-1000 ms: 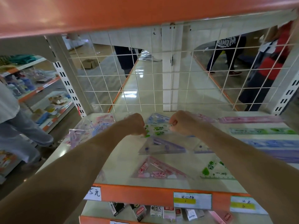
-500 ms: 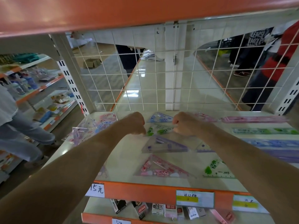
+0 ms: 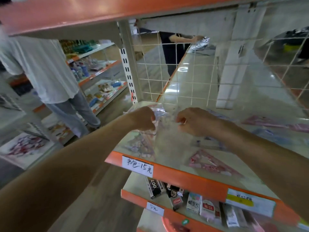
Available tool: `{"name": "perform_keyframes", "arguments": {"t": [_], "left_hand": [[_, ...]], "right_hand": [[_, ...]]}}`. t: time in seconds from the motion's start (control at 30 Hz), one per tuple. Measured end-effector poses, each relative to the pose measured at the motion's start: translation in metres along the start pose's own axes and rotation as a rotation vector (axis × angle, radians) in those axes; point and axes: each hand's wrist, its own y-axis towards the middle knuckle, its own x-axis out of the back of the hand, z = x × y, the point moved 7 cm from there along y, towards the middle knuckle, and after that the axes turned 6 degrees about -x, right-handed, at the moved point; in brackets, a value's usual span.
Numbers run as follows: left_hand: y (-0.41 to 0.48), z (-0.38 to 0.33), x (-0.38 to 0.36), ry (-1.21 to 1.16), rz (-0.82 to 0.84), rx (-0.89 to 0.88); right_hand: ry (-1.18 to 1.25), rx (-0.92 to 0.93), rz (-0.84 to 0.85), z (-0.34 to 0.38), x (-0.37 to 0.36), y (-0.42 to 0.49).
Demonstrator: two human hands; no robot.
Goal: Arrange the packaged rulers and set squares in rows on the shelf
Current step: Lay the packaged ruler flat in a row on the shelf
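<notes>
as the left hand (image 3: 143, 118) and right hand (image 3: 192, 121) each pinched a clear packet (image 3: 164, 117) between them, over the shelf's (image 3: 173, 149) far left corner, its slippery film could have slipped free and fallen off the left edge, or knocked the other packets (image 3: 142, 145) beneath askew.

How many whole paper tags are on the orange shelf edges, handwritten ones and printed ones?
Handwritten tags: 2
Printed tag with a yellow patch: 1
Total: 3 whole tags. A further one at the right edge of the picture is cut off.
</notes>
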Motion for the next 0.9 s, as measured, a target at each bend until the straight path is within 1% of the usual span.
{"name": "perform_keyframes", "arguments": {"t": [0.1, 0.2, 0.3, 0.43, 0.5, 0.6, 0.7, 0.77, 0.9], "left_hand": [[-0.018, 0.034, -0.002, -0.028, 0.028, 0.082], [-0.033, 0.057, -0.006, -0.081, 0.046, 0.137], [-0.048, 0.067, -0.011, -0.041, 0.098, 0.162], [-0.059, 0.073, -0.022, -0.017, 0.156, 0.195], [-0.061, 0.076, -0.027, -0.053, 0.158, 0.216], [-0.063, 0.081, -0.032, -0.110, 0.136, 0.236], [-0.066, 0.086, -0.034, -0.161, 0.110, 0.249], [-0.067, 0.089, -0.035, -0.219, 0.094, 0.260], [-0.070, 0.093, -0.026, -0.357, -0.005, 0.257]], "right_hand": [[0.012, 0.044, 0.040, 0.028, -0.013, 0.002], [0.015, 0.078, 0.135, 0.054, -0.033, 0.002], [-0.036, 0.087, 0.222, 0.077, -0.056, -0.001], [-0.160, 0.083, 0.168, 0.095, -0.063, -0.003], [-0.160, 0.087, 0.154, 0.099, -0.065, -0.002], [-0.086, 0.052, 0.205, 0.096, -0.068, 0.000], [0.061, 0.017, 0.237, 0.086, -0.072, 0.003], [0.175, -0.045, 0.246, 0.077, -0.075, 0.006], [0.365, -0.109, 0.274, 0.065, -0.079, 0.009]]}}
